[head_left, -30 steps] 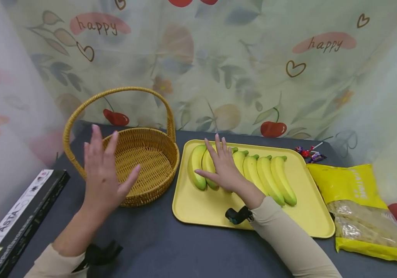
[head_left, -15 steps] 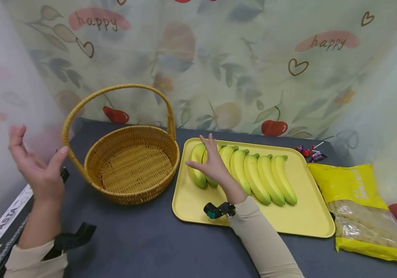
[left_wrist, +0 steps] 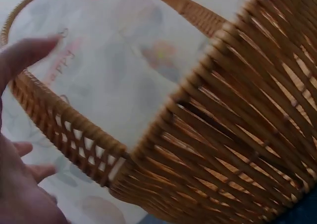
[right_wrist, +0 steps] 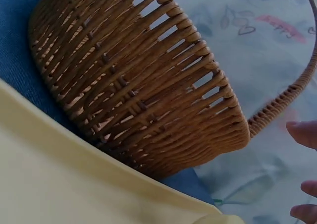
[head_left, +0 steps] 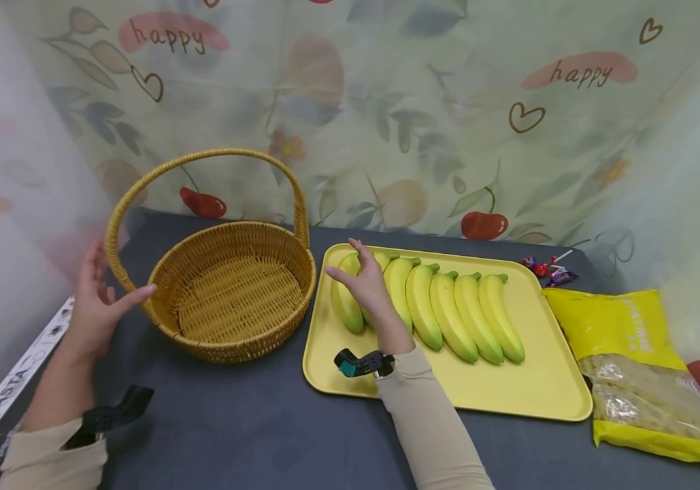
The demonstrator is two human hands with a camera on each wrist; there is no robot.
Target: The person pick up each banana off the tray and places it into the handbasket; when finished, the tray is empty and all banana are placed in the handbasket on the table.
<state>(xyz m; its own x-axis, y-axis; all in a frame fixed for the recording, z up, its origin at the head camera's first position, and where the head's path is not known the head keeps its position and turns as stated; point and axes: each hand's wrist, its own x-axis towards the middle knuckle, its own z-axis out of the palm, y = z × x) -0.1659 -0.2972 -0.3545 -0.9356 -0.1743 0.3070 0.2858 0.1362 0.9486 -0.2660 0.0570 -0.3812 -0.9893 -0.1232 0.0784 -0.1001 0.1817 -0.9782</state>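
Note:
A round wicker basket [head_left: 245, 344] with a tall arched handle stands at left centre, and no contents show in it. My left hand [head_left: 89, 309] is beside its left side, thumb toward the rim and fingers spread near the foot of the handle; the left wrist view shows a gap between the hand and the wicker. My right hand [head_left: 371, 289] hovers over the left end of a yellow tray [head_left: 545, 381], thumb and fingers apart and holding nothing. Several bananas [head_left: 447, 316] lie side by side on the tray, the left ones partly hidden by that hand.
A long black-and-white pasta box [head_left: 15, 384] lies at the left edge, partly behind my left arm. Right of the tray lies a yellow bag of pasta [head_left: 643, 367], with wrapped lollipops [head_left: 548, 270] behind it. A patterned curtain [head_left: 386, 102] encloses the back and sides.
My left hand swung left from in front of the basket, then came back in beside its handle. My right hand shifted left across the bananas. Basket, tray and bananas stayed put.

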